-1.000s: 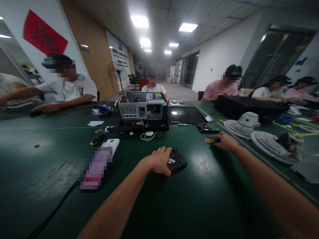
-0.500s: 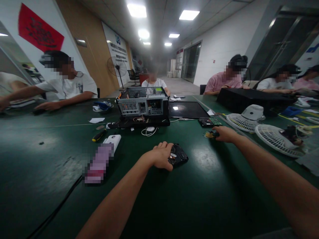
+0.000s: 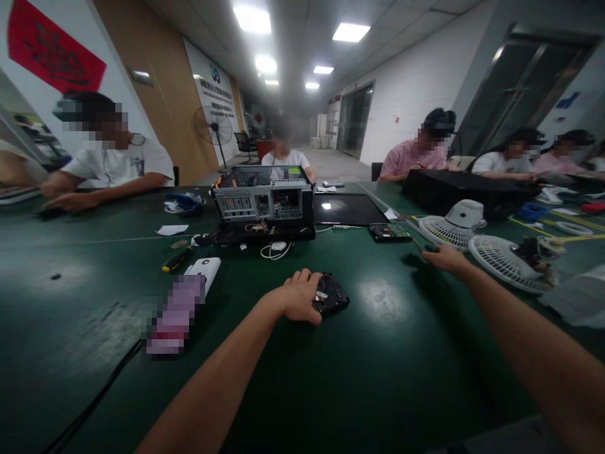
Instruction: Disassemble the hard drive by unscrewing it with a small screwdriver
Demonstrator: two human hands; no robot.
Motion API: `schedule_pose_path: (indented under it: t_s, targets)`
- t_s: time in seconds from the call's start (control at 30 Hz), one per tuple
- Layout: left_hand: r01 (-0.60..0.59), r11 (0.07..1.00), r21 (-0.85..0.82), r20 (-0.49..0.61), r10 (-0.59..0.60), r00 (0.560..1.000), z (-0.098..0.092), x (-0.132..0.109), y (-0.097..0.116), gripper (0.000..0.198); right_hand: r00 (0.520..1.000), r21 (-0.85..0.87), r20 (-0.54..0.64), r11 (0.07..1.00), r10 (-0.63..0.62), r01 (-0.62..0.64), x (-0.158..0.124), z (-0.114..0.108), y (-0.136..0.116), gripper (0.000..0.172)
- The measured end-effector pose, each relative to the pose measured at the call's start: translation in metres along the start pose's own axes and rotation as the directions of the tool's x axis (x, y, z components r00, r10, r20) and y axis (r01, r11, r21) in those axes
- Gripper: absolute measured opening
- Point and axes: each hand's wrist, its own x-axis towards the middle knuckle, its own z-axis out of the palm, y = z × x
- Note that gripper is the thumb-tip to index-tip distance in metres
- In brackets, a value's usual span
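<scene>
Ceiling lights [image 3: 253, 20] shine above a green bench [image 3: 378, 378] carrying an open computer case [image 3: 259, 205]; nearer the camera lies a small black device [image 3: 335, 295], the left hand [image 3: 300, 297] clamped over its left side. Well apart, the right hand [image 3: 447, 260] pinches a slim tool [image 3: 430, 248], its shape unclear, near a circuit board [image 3: 390, 233] and a white fan grille [image 3: 444, 233]

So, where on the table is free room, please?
Bare table: between the two forearms, nearer you than the black part at the left hand; also left of the white-and-purple item. Crowded: around the open computer case and white fan grilles.
</scene>
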Motion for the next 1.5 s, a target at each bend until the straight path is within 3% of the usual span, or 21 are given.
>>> schedule_pose_path:
  t_s: [0.1,0.23,0.4,0.67,0.97,1.03,1.17,1.27,1.37,1.5]
  targets:
    - [-0.005,1.000,-0.009,-0.008,0.005,1.000,0.002,0.001,-0.002,0.117,0.994,-0.130,0.066,0.989,0.086,-0.077,-0.004,0.001,0.002,0.042]
    - [-0.012,1.000,-0.018,-0.009,0.011,1.000,0.004,0.003,-0.005,0.117,1.000,-0.276,-0.001,0.961,0.030,-0.029,-0.007,0.004,-0.014,0.042]
    - [-0.015,1.000,-0.021,-0.020,0.015,1.000,0.004,0.002,-0.004,0.117,0.998,-0.365,0.015,0.929,-0.066,0.067,-0.007,0.016,-0.042,0.035]
    - [-0.019,1.000,-0.014,-0.009,0.019,1.000,0.002,0.001,-0.003,0.117,0.968,-0.340,0.037,0.908,-0.248,0.246,-0.015,0.038,-0.079,0.029]
    - [0.002,0.999,-0.036,0.008,-0.001,1.000,-0.003,-0.003,0.005,0.117,0.935,-0.295,-0.052,0.899,-0.352,0.322,-0.045,0.056,-0.106,0.028]
    - [0.002,0.998,-0.062,0.009,-0.001,1.000,-0.004,-0.003,0.007,0.120,0.933,-0.278,-0.100,0.910,-0.344,0.306,-0.052,0.058,-0.106,0.028]
    - [0.019,0.999,-0.048,-0.026,-0.020,0.999,-0.001,-0.001,0.009,0.127,0.925,-0.204,-0.309,0.965,-0.223,0.164,-0.067,0.053,-0.091,0.030]
    - [0.027,1.000,-0.011,-0.078,-0.028,0.997,0.005,0.002,0.009,0.127,0.915,-0.175,-0.361,0.977,-0.180,0.124,-0.074,0.044,-0.087,0.032]
    - [0.040,0.999,0.003,-0.121,-0.040,0.992,0.008,0.005,0.009,0.123,0.923,-0.161,-0.344,0.979,-0.173,0.124,-0.080,0.040,-0.105,0.033]
    - [0.032,0.999,-0.010,-0.123,-0.033,0.992,0.008,0.006,0.006,0.119,0.956,-0.141,-0.223,0.977,-0.191,0.162,-0.089,0.051,-0.153,0.031]
